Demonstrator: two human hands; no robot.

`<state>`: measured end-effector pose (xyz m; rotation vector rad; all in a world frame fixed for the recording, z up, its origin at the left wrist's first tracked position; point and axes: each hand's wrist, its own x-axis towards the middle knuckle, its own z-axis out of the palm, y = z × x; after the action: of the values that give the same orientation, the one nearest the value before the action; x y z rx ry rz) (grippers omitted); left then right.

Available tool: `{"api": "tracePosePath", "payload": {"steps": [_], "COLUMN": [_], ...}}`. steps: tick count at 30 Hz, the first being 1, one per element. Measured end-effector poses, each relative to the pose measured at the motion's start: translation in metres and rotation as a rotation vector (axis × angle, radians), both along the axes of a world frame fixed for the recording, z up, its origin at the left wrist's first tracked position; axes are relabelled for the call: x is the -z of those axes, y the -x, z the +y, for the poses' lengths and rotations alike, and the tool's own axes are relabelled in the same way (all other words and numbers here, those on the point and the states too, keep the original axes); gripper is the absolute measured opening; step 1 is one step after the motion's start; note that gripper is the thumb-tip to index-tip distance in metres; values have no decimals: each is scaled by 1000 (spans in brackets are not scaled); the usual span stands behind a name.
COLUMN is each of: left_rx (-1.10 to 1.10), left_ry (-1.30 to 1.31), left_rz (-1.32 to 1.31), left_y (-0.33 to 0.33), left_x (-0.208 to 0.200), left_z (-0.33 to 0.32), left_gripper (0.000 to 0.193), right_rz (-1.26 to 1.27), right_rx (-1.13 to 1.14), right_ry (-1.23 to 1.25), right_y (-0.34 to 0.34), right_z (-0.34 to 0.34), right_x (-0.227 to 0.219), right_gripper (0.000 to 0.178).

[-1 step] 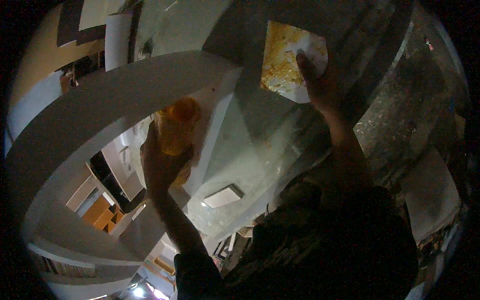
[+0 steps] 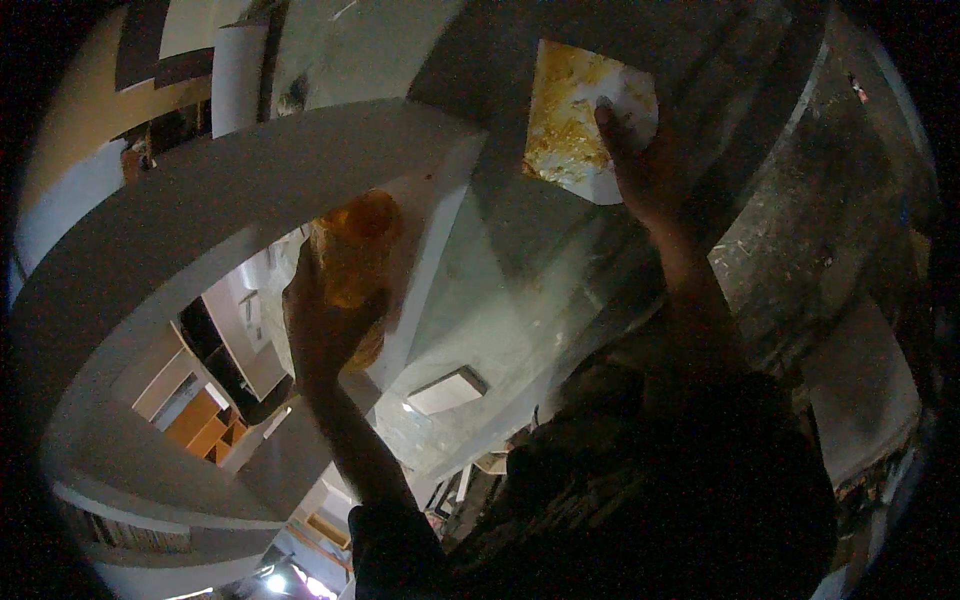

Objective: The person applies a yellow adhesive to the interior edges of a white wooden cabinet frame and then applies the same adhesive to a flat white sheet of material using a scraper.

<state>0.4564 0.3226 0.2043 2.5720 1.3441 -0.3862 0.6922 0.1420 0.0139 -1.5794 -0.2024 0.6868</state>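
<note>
Wrapped around an amber, see-through container point(image 2: 358, 250) with a rounded orange end, my left hand point(image 2: 335, 330) is closed; the dim light hides what exactly it is. The container is over the inner edge of a pale curved panel point(image 2: 250, 180). Farther off on the right, my right hand point(image 2: 645, 170) grips a white flat piece point(image 2: 572, 120) smeared with glossy yellow stuff. My thumb lies on its face, and the other fingers are hidden behind it. The piece is held apart from the container.
Below lies a grey-green floor point(image 2: 490, 290) with dark shadows. A small pale slab point(image 2: 448, 391) rests on it near my left forearm. At left, openings in the pale structure show orange-brown compartments point(image 2: 208, 430). A white roll-like cylinder point(image 2: 240, 80) stands at the far left.
</note>
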Motion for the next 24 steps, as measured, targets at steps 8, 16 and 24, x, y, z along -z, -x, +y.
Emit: {"api": "tracePosePath", "payload": {"steps": [8, 16, 24], "left_rx": [-31, -71, 11], "left_ry": [11, 47, -21], "left_rz": [-1, -91, -30], "left_y": [11, 11, -2], "left_x": [3, 2, -1], "left_z": [5, 6, 10], "left_gripper": [88, 88, 80], "right_rz": [-78, -189, -206], "right_rx": [79, 127, 23], "right_ry": [-55, -104, 5], "right_y": [-1, -2, -9], "right_z": [5, 8, 1], "right_x": [9, 17, -1], "right_gripper": [46, 43, 42]}}
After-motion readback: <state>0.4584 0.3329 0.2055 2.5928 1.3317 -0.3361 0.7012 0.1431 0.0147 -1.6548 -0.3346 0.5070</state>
